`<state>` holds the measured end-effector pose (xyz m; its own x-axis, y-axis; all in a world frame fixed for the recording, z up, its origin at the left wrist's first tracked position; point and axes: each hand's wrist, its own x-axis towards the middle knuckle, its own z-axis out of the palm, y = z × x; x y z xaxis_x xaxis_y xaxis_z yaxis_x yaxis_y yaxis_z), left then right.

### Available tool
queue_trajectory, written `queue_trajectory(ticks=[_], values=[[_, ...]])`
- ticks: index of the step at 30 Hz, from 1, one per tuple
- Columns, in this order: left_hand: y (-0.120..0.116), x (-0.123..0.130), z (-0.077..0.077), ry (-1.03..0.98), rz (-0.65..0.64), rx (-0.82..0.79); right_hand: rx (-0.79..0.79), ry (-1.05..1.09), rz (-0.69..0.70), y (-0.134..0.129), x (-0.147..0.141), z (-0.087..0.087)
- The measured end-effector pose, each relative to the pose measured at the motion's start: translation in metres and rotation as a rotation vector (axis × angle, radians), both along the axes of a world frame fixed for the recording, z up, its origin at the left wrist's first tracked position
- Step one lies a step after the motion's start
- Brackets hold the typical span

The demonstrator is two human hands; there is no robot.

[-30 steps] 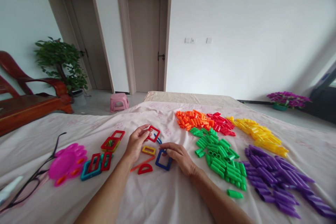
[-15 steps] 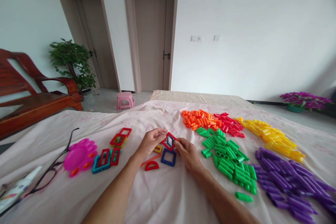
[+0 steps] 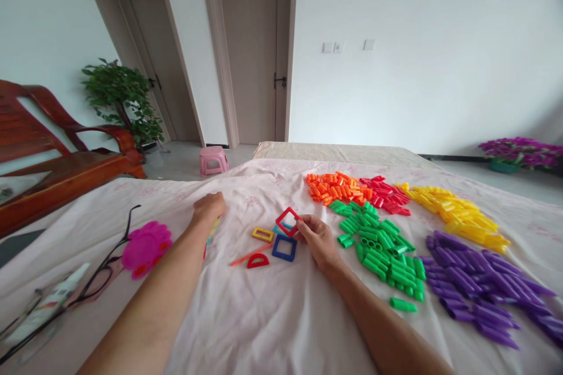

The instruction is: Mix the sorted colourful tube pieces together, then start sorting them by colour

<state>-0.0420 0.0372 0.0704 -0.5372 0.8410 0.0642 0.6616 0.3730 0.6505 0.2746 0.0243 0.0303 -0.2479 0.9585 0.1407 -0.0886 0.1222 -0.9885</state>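
Observation:
My right hand (image 3: 319, 240) pinches a red square frame tile (image 3: 282, 215) by its right corner, tilted above the cloth. Beneath and beside it lie a blue square frame (image 3: 284, 256), a light blue piece (image 3: 278, 228), a yellow rectangular frame (image 3: 263, 239), an orange strip (image 3: 250, 254) and a red half-round frame (image 3: 257, 266). Further left, my left hand (image 3: 210, 206) is over the other frame tiles (image 3: 212, 231), of which only thin coloured edges show past my forearm. The fingers of that hand are turned away and hidden.
On the right lie piles of orange (image 3: 336, 188), red (image 3: 387, 196), green (image 3: 382, 252), yellow (image 3: 457, 217) and purple (image 3: 475, 287) plastic pieces. To the left are a magenta paw-shaped dish (image 3: 145, 246), black-framed glasses (image 3: 103, 266) and a white tube (image 3: 48, 307). A pink stool (image 3: 213, 161) stands beyond the cloth.
My left hand has left the red square frame and moved left to the other tiles. My right hand keeps hold of the red frame. The view has tipped slightly downward.

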Motion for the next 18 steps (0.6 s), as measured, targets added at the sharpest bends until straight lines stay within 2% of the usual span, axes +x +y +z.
queue_trajectory(ticks=[4,9,14,18], values=[[0.002,-0.007,0.004,0.006,0.038,-0.119,-0.094,0.11,0.095,0.0,0.003,0.004],[0.005,0.003,0.014,-0.037,-0.028,-0.019,-0.126,0.145,0.097,0.0,0.0,0.003],[0.001,0.043,0.026,-0.274,-0.212,0.119,-0.122,0.147,0.082,0.0,-0.003,0.003],[-0.013,0.088,0.021,-0.567,-0.348,0.132,-0.153,0.219,0.109,0.003,0.0,0.002]])
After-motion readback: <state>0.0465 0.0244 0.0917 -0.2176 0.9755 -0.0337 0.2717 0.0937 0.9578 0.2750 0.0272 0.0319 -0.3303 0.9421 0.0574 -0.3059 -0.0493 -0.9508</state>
